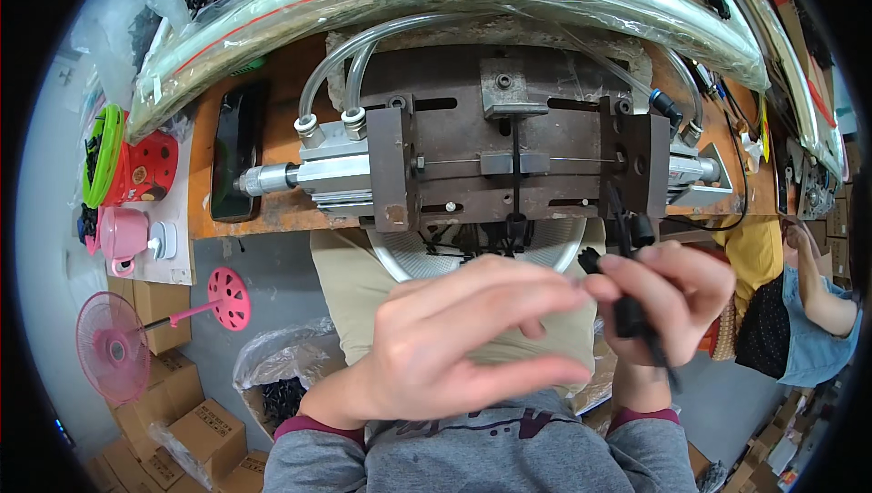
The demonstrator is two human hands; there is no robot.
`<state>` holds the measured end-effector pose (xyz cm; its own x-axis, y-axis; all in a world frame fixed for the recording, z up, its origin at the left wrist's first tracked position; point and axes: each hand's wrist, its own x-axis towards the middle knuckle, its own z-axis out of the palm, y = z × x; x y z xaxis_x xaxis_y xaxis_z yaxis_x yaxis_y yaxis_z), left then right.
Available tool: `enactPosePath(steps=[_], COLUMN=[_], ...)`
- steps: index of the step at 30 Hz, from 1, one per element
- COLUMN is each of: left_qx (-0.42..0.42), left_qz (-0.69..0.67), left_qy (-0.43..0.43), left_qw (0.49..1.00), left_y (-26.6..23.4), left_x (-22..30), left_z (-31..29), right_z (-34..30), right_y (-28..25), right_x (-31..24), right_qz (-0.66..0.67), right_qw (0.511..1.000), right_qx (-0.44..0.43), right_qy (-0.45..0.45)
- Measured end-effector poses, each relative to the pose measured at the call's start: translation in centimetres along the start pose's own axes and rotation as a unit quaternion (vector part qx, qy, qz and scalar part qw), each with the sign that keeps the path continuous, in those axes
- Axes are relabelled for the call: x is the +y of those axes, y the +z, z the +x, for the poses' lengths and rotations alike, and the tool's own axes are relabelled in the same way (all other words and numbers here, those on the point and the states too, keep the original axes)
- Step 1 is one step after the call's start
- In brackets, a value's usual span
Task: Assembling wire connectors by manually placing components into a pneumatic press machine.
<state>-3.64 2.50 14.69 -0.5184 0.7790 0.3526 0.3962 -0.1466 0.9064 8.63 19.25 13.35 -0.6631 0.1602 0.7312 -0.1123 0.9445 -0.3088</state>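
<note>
My left hand (454, 330) is held over my lap with its fingers stretched and apart, and nothing shows in it. To its right, my right hand (677, 298) is closed around several slim black plastic parts (629, 316), which stick out above and below the fingers. Their exact kind is unclear. Ahead of both hands stands a brown metal bench fixture (454, 130) with an air cylinder at each side. Between its two small grey jaws (514, 162) runs a thin black rod (516, 193), its thicker end toward me. A white basket (400, 257) of black parts sits below, partly hidden by my left hand.
Clear hoses (363, 44) arch over the fixture. On the bench's left lie a dark phone (238, 152) and a pink cup (124, 234). A pink fan (113, 348) and cartons (204, 429) stand at left. Another person (804, 311) sits at right.
</note>
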Motion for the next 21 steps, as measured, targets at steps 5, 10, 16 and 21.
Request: enactPosePath(steps=[5,10,16,21], left_qx=[-0.031,-0.011,-0.054,-0.052], left_qz=[0.031,0.059,-0.004,-0.019], left_qy=[0.058,0.041,-0.044,-0.048], left_qw=[0.997,0.997,0.998,0.997], left_y=[-0.7,-0.1,-0.9,-1.9], left_x=[-0.3,0.2,1.2,1.1], left_z=[0.5,-0.1,0.1,-0.3], right_z=[0.4,0.2,0.3,0.0], right_y=[1.0,1.6,1.5,1.4], right_x=[0.6,1.2,0.8,0.9], right_qz=[0.053,0.027,0.061,0.079], right_qw=[0.988,0.981,0.984,0.995], right_qx=[-0.062,-0.049,-0.055,-0.004], right_qy=[-0.131,-0.187,-0.158,-0.067])
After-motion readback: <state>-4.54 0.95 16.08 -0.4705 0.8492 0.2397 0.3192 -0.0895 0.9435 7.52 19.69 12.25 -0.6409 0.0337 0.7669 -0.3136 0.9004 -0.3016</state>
